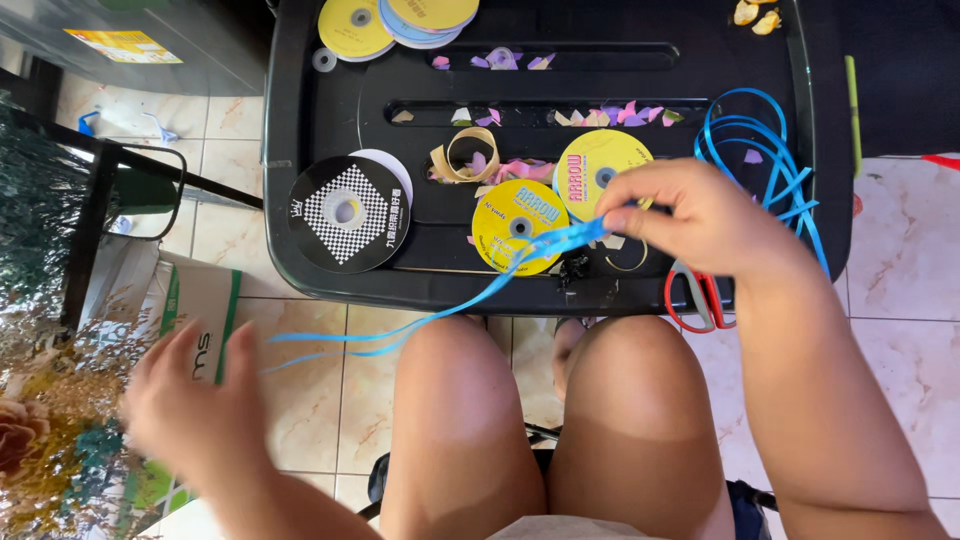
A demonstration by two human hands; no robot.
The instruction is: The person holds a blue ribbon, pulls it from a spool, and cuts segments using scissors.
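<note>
Over a tiled floor (900,260), the right hand (700,215) pinches blue ribbon (520,262) above a black plastic lid (330,80) strewn with yellow spools (520,225); the left hand (195,400), blurred, fingers spread, holds nothing.

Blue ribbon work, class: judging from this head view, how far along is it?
Done: lengths of blue ribbon lie looped on the black tray. In hand: the right hand pinches several strands; the blurred left hand is by their loose ends. Left: the red-handled scissors lie untouched, so the strands are uncut.
</note>
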